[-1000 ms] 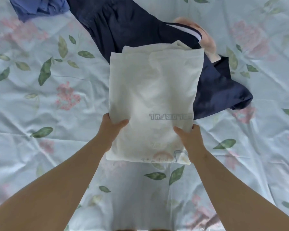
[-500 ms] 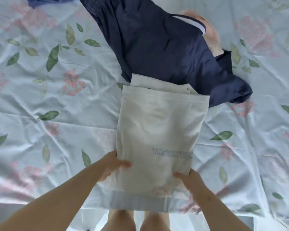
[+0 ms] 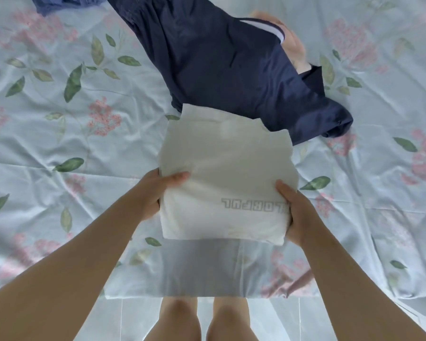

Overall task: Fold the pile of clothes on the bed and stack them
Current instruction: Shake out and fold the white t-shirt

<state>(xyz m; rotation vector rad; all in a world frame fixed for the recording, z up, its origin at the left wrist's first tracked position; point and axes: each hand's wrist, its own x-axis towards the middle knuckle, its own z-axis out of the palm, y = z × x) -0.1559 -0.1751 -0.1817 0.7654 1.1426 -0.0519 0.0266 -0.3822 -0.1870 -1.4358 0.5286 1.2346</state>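
Observation:
A folded white garment (image 3: 226,173) with grey lettering hangs just above the bed's near edge, held from both sides. My left hand (image 3: 155,193) grips its left edge, thumb on top. My right hand (image 3: 295,212) grips its right edge near the lettering. Behind it a dark navy garment (image 3: 221,62) lies spread and unfolded on the bed. A peach-coloured piece (image 3: 293,45) shows from under the navy one, and a blue garment (image 3: 59,3) lies at the top left corner.
The bed carries a light blue floral sheet (image 3: 71,143) with wrinkles. Its near edge (image 3: 207,295) runs across the bottom, with my legs and a pale tiled floor (image 3: 133,318) below it.
Both hands have pulled the white garment toward me, off the navy garment, and its near part has been folded so it is now shorter and thicker.

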